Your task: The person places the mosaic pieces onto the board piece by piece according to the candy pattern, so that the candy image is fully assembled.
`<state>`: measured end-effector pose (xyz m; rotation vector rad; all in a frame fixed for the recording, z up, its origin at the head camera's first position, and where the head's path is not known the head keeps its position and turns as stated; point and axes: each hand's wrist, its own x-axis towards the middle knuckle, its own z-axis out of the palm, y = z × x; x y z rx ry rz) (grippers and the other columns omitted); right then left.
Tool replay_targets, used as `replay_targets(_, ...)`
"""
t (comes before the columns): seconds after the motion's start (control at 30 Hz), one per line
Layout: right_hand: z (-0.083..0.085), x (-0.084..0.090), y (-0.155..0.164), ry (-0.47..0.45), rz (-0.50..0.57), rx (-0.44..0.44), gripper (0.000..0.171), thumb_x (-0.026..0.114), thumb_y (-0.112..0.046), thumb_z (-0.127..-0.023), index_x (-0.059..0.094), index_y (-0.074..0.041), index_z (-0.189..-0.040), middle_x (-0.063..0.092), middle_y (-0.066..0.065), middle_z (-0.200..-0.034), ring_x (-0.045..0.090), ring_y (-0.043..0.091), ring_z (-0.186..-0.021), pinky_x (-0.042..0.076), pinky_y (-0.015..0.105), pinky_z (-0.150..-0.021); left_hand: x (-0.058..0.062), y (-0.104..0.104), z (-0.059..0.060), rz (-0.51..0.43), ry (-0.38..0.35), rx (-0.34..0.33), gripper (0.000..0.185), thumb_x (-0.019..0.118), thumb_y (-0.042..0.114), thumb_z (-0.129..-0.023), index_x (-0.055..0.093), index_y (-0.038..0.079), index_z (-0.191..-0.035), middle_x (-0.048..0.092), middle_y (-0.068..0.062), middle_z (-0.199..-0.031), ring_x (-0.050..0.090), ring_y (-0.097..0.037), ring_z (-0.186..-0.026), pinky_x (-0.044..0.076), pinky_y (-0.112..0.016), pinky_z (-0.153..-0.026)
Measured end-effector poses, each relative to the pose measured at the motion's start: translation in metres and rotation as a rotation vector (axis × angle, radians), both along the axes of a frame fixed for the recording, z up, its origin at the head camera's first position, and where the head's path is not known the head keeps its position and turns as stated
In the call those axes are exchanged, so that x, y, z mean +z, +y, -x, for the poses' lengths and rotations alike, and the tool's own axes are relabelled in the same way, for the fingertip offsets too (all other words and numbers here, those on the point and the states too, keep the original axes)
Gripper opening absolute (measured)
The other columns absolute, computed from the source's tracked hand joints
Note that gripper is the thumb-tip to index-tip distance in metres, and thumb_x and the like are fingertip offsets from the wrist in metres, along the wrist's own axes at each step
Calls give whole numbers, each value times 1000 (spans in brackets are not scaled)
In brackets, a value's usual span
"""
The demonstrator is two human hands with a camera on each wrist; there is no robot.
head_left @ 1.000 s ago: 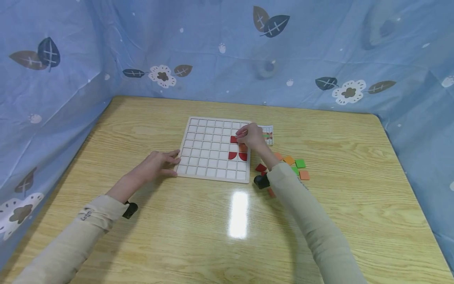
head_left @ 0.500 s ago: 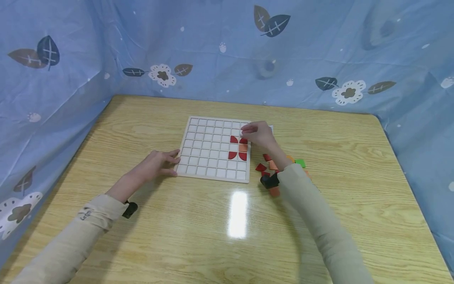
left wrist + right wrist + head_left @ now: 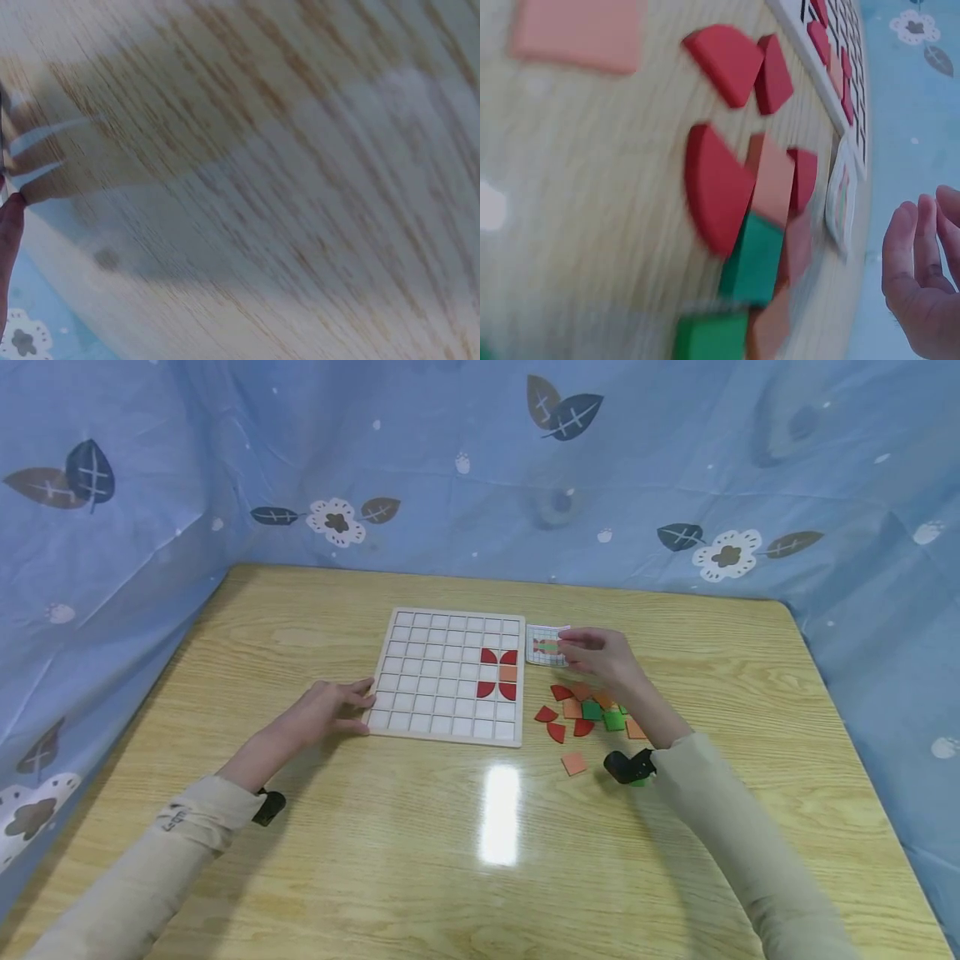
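A white grid board (image 3: 435, 672) lies on the wooden table (image 3: 465, 852). In its right columns sit red quarter-round tiles (image 3: 489, 656) around one orange square tile (image 3: 508, 673). My left hand (image 3: 333, 706) rests flat at the board's near left corner, fingers straight against its edge; in the left wrist view only a fingertip (image 3: 10, 225) shows. My right hand (image 3: 596, 653) hovers by the small pattern card (image 3: 542, 645), fingers loosely bent and holding nothing. In the right wrist view this hand (image 3: 924, 277) is apart from the card (image 3: 840, 199).
Loose tiles lie right of the board: red quarter-rounds (image 3: 557, 732), green squares (image 3: 615, 720) and orange squares (image 3: 573, 763). The right wrist view shows the same red (image 3: 712, 187), green (image 3: 754, 259) and orange (image 3: 581, 34) tiles. Blue patterned cloth (image 3: 480, 468) walls the table.
My right hand has left the board's right columns and moved right to the card. A second red tile now sits in the upper row of the cluster. The left hand stayed put.
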<state>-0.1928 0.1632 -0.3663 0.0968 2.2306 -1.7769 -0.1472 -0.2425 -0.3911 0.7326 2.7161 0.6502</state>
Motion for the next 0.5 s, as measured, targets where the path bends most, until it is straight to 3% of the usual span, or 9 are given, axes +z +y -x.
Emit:
replay_targets(0.23,-17,3,28,0,51,9,44,56,-10,-98,45,10,-136,63,-8,-103,63,10,-92,51,28,-91,0,0,0,4,11,-11,52,77,10,-77,58,-9,-121,39,-27,-140,41,-46,-124,40,-54,-99)
replay_targets(0.5,-35,1,53,49,60,30,33,58,-12,-97,53,2,-127,65,-13,-98,64,10,-90,54,26,-86,-1,1,1,-3,18,-11,52,78,11,-76,59,-9,-121,40,-26,-140,43,-45,-123,41,-53,-98)
